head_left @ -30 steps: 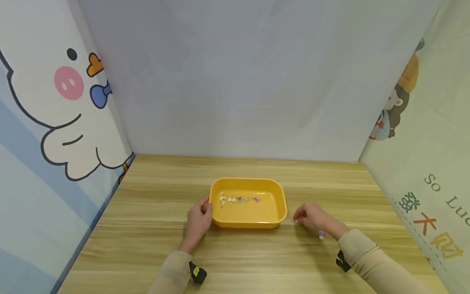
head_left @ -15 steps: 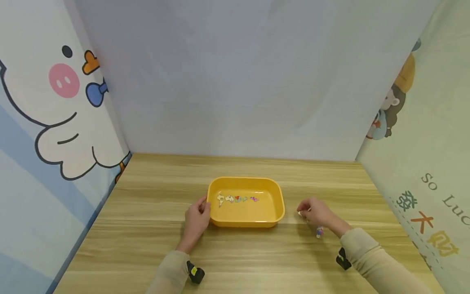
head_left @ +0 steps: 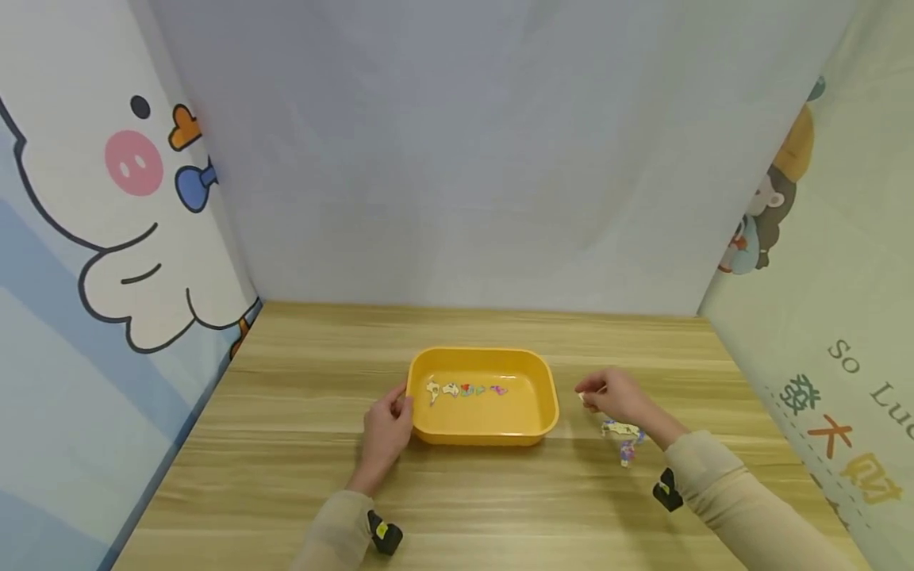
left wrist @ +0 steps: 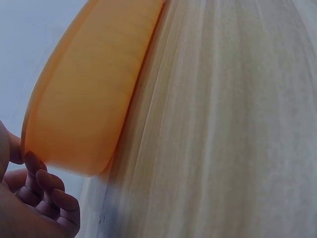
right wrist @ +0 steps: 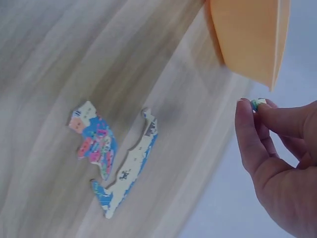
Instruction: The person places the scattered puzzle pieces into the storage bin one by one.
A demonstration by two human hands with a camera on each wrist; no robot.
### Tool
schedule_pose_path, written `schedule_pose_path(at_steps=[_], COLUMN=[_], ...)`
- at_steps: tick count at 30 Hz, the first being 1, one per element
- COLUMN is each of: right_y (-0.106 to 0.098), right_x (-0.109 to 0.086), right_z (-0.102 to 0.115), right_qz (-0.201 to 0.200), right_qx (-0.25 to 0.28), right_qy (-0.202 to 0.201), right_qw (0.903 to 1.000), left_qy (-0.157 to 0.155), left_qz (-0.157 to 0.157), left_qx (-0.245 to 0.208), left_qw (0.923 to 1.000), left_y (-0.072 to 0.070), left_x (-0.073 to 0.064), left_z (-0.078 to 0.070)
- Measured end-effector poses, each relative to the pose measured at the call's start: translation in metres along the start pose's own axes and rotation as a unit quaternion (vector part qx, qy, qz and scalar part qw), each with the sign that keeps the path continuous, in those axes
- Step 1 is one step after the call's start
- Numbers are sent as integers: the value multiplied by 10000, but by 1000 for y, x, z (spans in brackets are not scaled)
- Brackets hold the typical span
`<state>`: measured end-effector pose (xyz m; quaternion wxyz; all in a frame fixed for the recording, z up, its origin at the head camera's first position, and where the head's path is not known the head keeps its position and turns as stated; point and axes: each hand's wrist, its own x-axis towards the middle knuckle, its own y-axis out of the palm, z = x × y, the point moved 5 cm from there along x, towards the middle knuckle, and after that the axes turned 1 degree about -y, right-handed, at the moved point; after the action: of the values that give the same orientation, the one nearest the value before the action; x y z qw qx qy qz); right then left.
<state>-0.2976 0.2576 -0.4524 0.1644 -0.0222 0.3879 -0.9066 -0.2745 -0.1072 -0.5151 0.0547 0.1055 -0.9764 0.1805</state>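
My left hand (head_left: 385,432) grips the left end of a yellow plastic basin (head_left: 485,438), thumb and fingers at its rim. In the left wrist view, the curled fingers (left wrist: 52,191) are against the basin's corner. Right of the basin, my right hand (head_left: 617,396) pinches a small puzzle piece (right wrist: 257,103) between thumb and fingertips, above the table; most of that piece is hidden. Below that hand lie a long cream-and-blue puzzle piece (right wrist: 130,166) and a pink-and-blue one (right wrist: 96,139), flat on the wood, close together.
Several small colourful puzzle pieces (head_left: 467,389) lie in a row on the basin floor, towards its left. The wood-grain table (head_left: 343,333) ends at a grey cloth backdrop (head_left: 457,159), with printed cloths at both sides.
My right hand has moved slightly away from me and up, still pinching the small piece. The long puzzle piece under it has come into view. My left hand stays on the basin.
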Motion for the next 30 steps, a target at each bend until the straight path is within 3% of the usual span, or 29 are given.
schedule_pose_path(at_steps=[11, 21, 30], right_y=[-5, -4, 2], right_x=[8, 12, 17], right_z=[11, 16, 23], right_qz=[-46, -27, -12], right_qx=[39, 8, 66], right_qy=[-125, 110, 23], right_qw=[9999, 9999, 10000], left_qy=[-86, -113, -146], left_qz=[53, 59, 67], left_qx=[24, -27, -111], left_qw=[9999, 9999, 9998], left_y=[0, 0, -2], left_x=[2, 1, 0], left_z=[1, 0, 0])
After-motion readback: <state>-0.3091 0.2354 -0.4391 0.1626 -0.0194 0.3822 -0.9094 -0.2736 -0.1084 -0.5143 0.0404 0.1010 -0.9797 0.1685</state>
